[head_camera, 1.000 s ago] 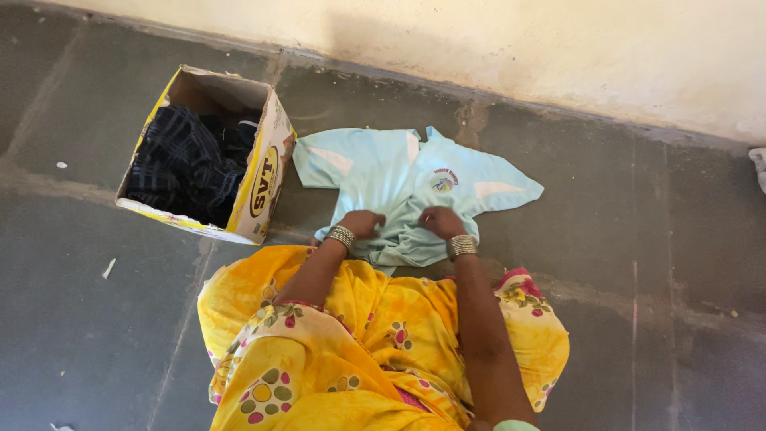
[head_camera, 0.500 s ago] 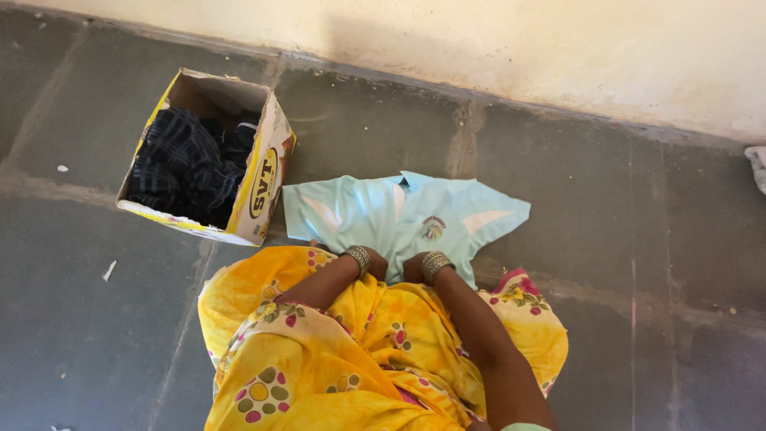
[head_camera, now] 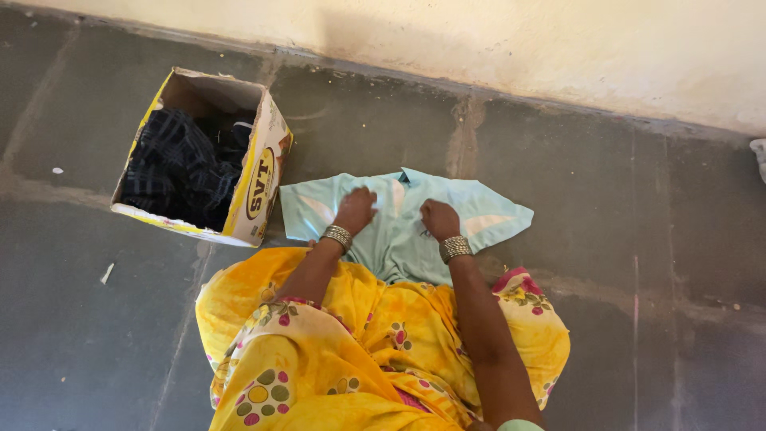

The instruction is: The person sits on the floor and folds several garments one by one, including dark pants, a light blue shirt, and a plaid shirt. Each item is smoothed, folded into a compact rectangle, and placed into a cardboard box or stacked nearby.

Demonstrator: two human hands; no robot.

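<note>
A light blue short-sleeved shirt (head_camera: pixel 479 209) with white sleeve patches lies spread on the grey floor in front of my knees. My left hand (head_camera: pixel 356 209) rests palm down on the shirt's left half, fingers together. My right hand (head_camera: pixel 438 218) presses on the shirt's middle with curled fingers, hiding the chest patch. Both wrists carry metal bangles. My lap is covered by yellow flowered cloth (head_camera: pixel 359 343), which overlaps the shirt's lower edge.
An open cardboard box (head_camera: pixel 263 172) holding dark checked clothes (head_camera: pixel 179 164) stands on the floor to the left of the shirt. A cream wall (head_camera: pixel 558 48) runs along the back. A bit of white cloth (head_camera: pixel 758 152) shows at the right edge.
The shirt was pulled toward my lap, then both hands slid forward from its lower hem up onto its chest.
</note>
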